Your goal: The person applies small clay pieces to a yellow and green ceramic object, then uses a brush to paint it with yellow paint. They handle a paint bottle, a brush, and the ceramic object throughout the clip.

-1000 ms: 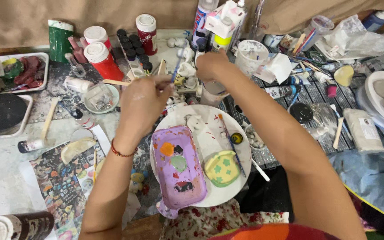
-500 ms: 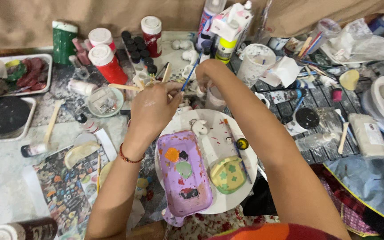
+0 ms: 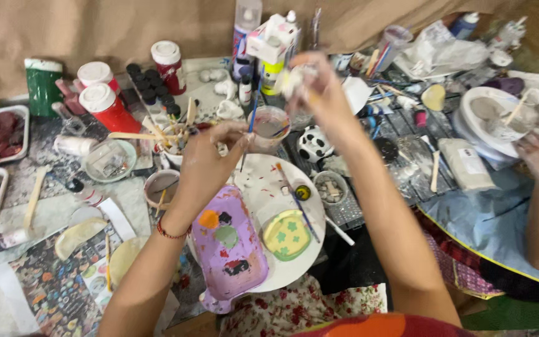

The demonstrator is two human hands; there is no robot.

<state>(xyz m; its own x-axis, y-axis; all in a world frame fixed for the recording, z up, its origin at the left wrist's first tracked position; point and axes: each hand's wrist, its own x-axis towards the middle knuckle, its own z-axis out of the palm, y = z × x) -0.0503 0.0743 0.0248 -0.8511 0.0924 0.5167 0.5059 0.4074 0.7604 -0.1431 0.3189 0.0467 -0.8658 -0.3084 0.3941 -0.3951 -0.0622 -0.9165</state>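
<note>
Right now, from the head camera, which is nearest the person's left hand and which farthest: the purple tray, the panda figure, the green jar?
From the left hand:
1. Purple tray, just below it, on the white plate.
2. Panda figure, off to its right, past the plate's top edge.
3. Green jar, far left, by the back wall.

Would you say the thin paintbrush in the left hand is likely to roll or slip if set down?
Probably. The paintbrush looks thin and round, so it may roll. The left hand pinches it lightly, suggesting it is light. Wet paint could make it slippery.
</note>
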